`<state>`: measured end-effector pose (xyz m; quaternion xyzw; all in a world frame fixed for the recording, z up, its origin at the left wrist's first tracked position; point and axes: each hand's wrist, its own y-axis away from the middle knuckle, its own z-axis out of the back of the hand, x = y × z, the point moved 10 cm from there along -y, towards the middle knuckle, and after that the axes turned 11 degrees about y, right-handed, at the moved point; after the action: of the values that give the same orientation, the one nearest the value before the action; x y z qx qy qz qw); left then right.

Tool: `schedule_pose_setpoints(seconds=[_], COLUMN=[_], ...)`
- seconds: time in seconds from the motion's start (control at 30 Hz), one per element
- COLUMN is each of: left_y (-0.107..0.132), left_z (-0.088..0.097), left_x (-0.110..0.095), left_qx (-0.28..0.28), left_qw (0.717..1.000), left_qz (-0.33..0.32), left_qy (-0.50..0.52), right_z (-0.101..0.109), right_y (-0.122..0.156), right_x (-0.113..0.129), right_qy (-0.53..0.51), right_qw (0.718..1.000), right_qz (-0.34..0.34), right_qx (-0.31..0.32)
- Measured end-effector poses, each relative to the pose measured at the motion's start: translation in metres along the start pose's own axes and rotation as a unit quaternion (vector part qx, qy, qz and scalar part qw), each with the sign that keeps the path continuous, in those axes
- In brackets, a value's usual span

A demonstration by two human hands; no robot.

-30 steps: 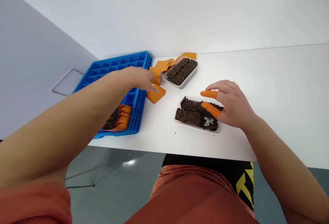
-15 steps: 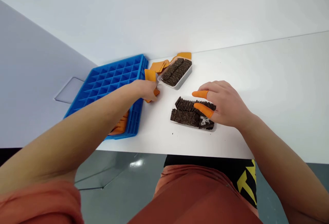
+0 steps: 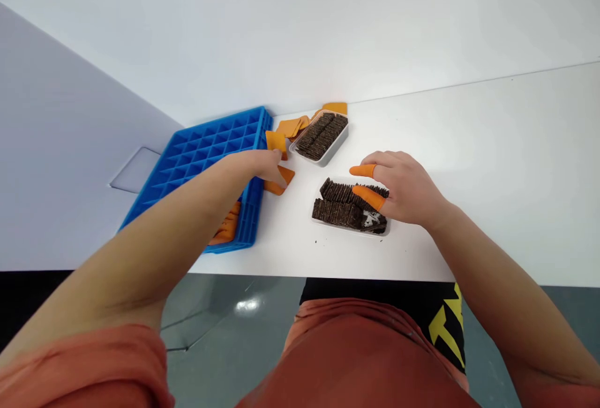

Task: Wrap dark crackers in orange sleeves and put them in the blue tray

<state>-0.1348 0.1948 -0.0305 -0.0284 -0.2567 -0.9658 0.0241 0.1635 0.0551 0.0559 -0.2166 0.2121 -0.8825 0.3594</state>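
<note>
Left hand: the left hand [image 3: 262, 164] is reaching across the right edge of the blue tray, its fingertips lying on an orange pouch [image 3: 280, 179] on the table; whether the fingers are pinching it cannot be told, since the hand is hiding the contact.
Right hand: the right hand [image 3: 403, 189] is resting over the near biscuit tray [image 3: 349, 213], fingers loosely curled and slightly spread, the two orange finger cots [image 3: 369, 194] touching the top of the dark biscuits.
Orange pouch: it is lying flat on the white table [image 3: 492, 164], just beside the blue tray's right wall and left of the near biscuit tray.
Blue tray: the blue compartment tray [image 3: 201, 152] is sitting at the table's left end, with filled orange pouches [image 3: 225, 228] standing in its near compartments.
Far biscuit tray: a second clear tray of dark biscuits [image 3: 322, 136] is sitting behind the near one, well apart from the right hand.
Loose pouches: more orange pouches [image 3: 290, 125] are lying between the blue tray and the far biscuit tray, by the wall.
</note>
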Motion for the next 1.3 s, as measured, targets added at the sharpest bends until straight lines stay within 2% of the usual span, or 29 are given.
schedule_pose_setpoints(seconds=[0.1,0.27,0.47,0.63,0.73,0.83,0.9,0.97,1.0,1.03,1.07,1.1,1.17,1.23,1.27,1.3], left_y=[0.004,0.017,0.038,0.054,0.061,0.070,0.079,0.092,0.101,0.113,0.127,0.141,0.165,0.172,0.171,0.170], left_z=[0.002,0.005,-0.010,-0.024,-0.024,-0.012,0.006,0.037,0.059,0.078,0.095,0.106,0.108,0.087,0.074,0.062], left_x=[0.000,-0.012,-0.015,-0.027,-0.038,-0.050,-0.050,-0.044,-0.040,-0.041,-0.043,-0.047,-0.055,-0.071,-0.082,-0.094], left_qx=[0.002,0.008,0.067,0.064,0.044,0.032,0.015,-0.055,-0.126,-0.201,-0.280,-0.347,-0.428,-0.416,-0.390,-0.367], left_qw=[1.000,0.997,0.996,0.995,0.994,0.996,0.997,0.996,0.991,0.979,0.957,0.922,0.812,0.689,0.642,0.610], left_qz=[0.030,0.011,0.003,-0.004,0.009,0.007,0.009,0.023,0.030,0.013,-0.018,-0.062,-0.164,-0.254,-0.290,-0.315], left_qy=[0.001,-0.071,-0.061,-0.080,-0.099,-0.084,-0.077,-0.065,-0.041,0.006,0.075,0.162,0.361,0.536,0.593,0.627], right_z=[-0.002,0.000,-0.003,-0.002,-0.003,-0.004,-0.004,-0.003,-0.002,-0.001,0.001,0.003,0.006,0.009,0.010,0.011], right_y=[0.000,-0.001,-0.002,-0.001,-0.001,-0.001,0.000,0.000,0.000,0.000,0.000,0.001,0.001,0.001,0.001,0.000], right_x=[-0.001,-0.003,-0.009,-0.013,-0.014,-0.015,-0.016,-0.018,-0.018,-0.019,-0.021,-0.022,-0.025,-0.026,-0.025,-0.023], right_qy=[-0.002,-0.010,-0.012,-0.009,-0.008,-0.009,-0.010,-0.010,-0.009,-0.007,-0.006,-0.008,-0.028,-0.067,-0.090,-0.112], right_qw=[1.000,1.000,0.999,0.999,0.999,0.999,0.999,0.999,0.999,0.999,0.999,0.998,0.997,0.994,0.992,0.990], right_qz=[-0.001,-0.011,-0.030,-0.037,-0.035,-0.035,-0.036,-0.038,-0.040,-0.043,-0.049,-0.056,-0.071,-0.079,-0.076,-0.070], right_qx=[0.004,0.003,0.032,0.029,0.030,0.029,0.029,0.025,0.023,0.019,0.013,0.006,-0.011,-0.030,-0.040,-0.051])
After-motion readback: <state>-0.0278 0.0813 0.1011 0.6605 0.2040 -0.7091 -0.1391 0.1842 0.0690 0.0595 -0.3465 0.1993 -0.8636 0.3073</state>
